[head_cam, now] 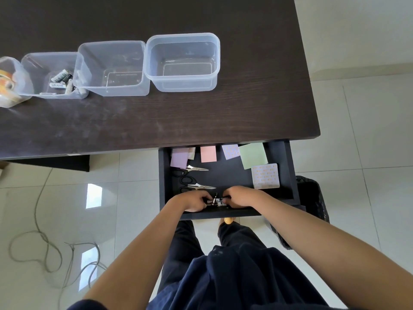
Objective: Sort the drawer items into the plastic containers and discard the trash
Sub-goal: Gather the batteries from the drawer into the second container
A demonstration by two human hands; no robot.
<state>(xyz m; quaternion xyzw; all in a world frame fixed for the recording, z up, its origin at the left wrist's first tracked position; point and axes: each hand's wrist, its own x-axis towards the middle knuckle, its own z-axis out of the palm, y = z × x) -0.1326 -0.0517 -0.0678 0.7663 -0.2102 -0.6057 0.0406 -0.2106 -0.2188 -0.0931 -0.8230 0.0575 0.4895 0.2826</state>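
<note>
Drawer [288, 171] pulled out from under the near edge of the dark table [156, 121], dark inside. Both hands reach into its front part. Left hand [194, 201] and right hand [240, 196] sit close together, fingers curled, each with its grip pinching a cluster of small metal bits [215, 200] held between them; what the bits are is too small to tell.

Behind the hands, at the drawer's left, lie two pairs of scissors with black handles: one [190, 171] farther back, one [196, 187] nearer, blades pointing right. Along the drawer's back edge, partly under the table: a purple note pad [178, 159], a pink note pad [208, 153], a patterned pale pad [230, 151], a green pad [253, 155]. A second patterned pad [265, 176] lies just in front of the green one, at the right.

On the table, four clear plastic containers in a row. Rightmost container [214, 63] and the one beside it [143, 88] show nothing inside. Third container [29, 63] holds batteries [62, 80]. Leftmost container [22, 77], cut by the frame edge, holds what looks like tape rolls [6, 83].

On the tiled floor, a bin with a black bag [312, 198] stands just right of the drawer. A loose cord [47, 242] lies on the floor at left.
</note>
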